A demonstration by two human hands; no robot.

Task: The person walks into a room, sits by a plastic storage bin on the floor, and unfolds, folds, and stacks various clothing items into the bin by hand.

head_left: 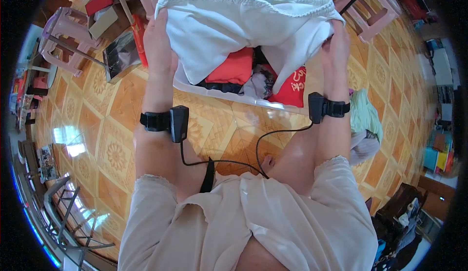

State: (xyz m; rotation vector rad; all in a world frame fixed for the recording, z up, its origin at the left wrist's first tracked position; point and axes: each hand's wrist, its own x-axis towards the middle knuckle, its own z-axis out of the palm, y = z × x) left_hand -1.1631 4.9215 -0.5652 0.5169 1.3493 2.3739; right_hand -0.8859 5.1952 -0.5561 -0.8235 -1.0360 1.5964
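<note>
Currently holding white shorts (243,15) up above the tub (231,98), spread wide, waistband to the far side, both legs drooping toward the tub's near edge. Gripping one side just under the waistband with the left hand (157,34), curled closed on fabric; cannot see most of the fingers. Gripping the opposite side with the right hand (337,44), also bent closed on fabric; cannot tell exact finger placement. Cannot see the tub's far edge behind the shorts, nor tell whether the shorts touch the contents.

Can see inside the tub: red cloth (233,67) left of middle, grey patterned cloth (257,85) at middle of near edge, red garment (291,91) with white lettering at near right corner. Wearing a black strap on each forearm, left (156,121) and right (337,108), joined by cable (283,131) running to the lap. On tiled floor (114,156) off the tub's right edge, pale green cloth (364,111). Past the far left corner, pink stool (68,44).
</note>
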